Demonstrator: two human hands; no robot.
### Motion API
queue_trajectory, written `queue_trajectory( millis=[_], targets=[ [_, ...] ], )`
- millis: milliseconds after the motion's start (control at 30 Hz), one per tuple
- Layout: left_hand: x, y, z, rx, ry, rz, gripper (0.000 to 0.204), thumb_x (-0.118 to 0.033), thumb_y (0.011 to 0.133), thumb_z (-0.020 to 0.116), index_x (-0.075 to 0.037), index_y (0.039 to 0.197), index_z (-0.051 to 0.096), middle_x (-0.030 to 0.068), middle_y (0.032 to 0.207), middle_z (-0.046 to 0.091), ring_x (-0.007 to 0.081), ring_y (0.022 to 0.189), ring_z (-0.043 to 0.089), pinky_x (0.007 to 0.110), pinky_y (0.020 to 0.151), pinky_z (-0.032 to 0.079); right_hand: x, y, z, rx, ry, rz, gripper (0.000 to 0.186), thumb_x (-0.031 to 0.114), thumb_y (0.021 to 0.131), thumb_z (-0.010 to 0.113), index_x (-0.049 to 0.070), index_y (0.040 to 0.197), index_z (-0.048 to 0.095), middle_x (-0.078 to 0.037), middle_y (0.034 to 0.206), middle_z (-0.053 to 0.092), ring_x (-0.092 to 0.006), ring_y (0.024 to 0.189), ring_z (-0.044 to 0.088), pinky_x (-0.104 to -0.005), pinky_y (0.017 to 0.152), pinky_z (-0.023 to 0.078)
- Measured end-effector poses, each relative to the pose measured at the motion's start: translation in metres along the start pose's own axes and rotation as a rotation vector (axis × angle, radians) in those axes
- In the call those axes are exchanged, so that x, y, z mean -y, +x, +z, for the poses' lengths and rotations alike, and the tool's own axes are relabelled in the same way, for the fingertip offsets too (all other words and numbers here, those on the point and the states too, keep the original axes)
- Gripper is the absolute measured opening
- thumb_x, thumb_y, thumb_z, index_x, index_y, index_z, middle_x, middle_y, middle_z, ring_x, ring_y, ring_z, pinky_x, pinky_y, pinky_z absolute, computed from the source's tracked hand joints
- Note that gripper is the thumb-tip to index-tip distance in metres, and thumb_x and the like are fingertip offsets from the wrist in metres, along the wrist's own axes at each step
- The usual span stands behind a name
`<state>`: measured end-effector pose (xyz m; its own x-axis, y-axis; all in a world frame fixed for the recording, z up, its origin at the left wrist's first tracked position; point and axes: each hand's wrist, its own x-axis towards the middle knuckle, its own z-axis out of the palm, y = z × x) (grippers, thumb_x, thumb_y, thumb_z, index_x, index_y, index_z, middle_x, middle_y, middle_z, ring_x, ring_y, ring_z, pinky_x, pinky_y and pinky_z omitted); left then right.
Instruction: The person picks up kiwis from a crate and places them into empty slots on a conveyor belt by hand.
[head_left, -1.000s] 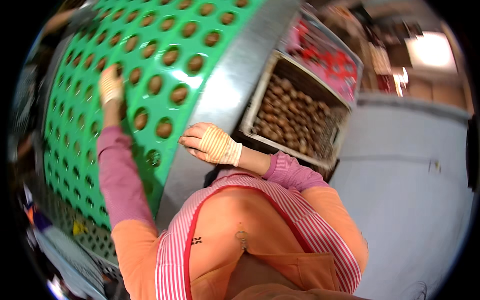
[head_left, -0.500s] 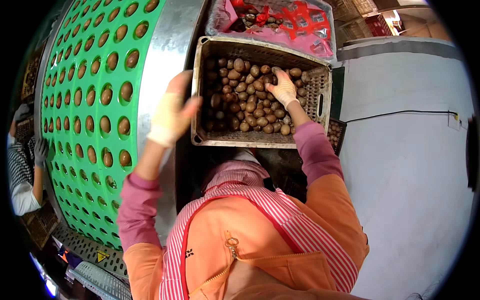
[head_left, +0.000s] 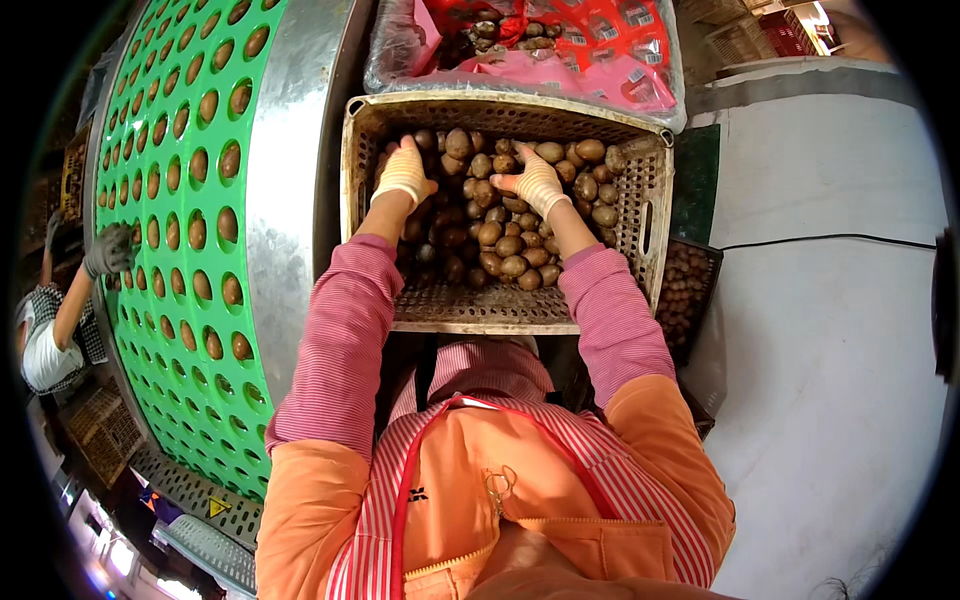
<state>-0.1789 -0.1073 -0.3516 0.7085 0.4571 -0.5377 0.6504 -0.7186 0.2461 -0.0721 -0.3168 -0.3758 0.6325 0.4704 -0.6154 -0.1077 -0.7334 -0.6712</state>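
Observation:
Brown eggs [head_left: 510, 242] lie piled in a dirty cream plastic crate [head_left: 655, 215] in front of me. Both hands wear pale, ribbed gloves. Inside the crate's left part is my left hand [head_left: 403, 178], its thumb spread away from the fingers, with no egg visible between them. The fingertips point down among the shadowed eggs and are partly hidden. My right hand [head_left: 537, 185] reaches into the middle of the pile. Its thumb and bent fingers close around an egg there, though the fingertips are partly covered.
Left of the crate stands a green panel [head_left: 213, 262] with rows of eggs in oval holes, edged by a metal strip [head_left: 297, 150]. A co-worker's gray-gloved hand [head_left: 108, 250] touches its far side. A plastic-lined bin [head_left: 675, 75] with red packaging stands beyond; another egg crate [head_left: 690, 290] sits right.
My left hand has moved from beside the metal strip into the crate. My right hand stays among the eggs. The co-worker's gloved hand has moved up onto the green panel.

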Motion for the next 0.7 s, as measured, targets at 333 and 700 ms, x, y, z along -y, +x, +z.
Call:
queue_trajectory(
  millis=[333,700],
  targets=[
    [0.007,-0.001,0.041,-0.226,-0.507,0.342,0.111,-0.016,0.054,0.095,-0.013,0.147,0.033,0.0201,0.146,0.035,0.0378,0.132,0.041,0.043,0.113,0.038,0.012,0.004,0.000,0.265,0.716,0.212,0.086,0.056,0.086,0.068,0.020,0.153,0.030,-0.013,0.158,0.029,-0.0384,0.143,0.028,-0.0644,0.103,0.039],
    [0.006,0.010,0.027,0.086,-0.427,0.298,0.119,-0.017,0.050,0.097,-0.010,0.149,0.031,0.0198,0.146,0.043,0.0346,0.134,0.044,0.042,0.111,0.039,0.030,0.005,0.022,0.351,0.883,0.406,0.091,0.062,0.083,0.069,0.016,0.151,0.030,-0.017,0.150,0.038,-0.0431,0.132,0.043,-0.0667,0.103,0.039]
  ],
)
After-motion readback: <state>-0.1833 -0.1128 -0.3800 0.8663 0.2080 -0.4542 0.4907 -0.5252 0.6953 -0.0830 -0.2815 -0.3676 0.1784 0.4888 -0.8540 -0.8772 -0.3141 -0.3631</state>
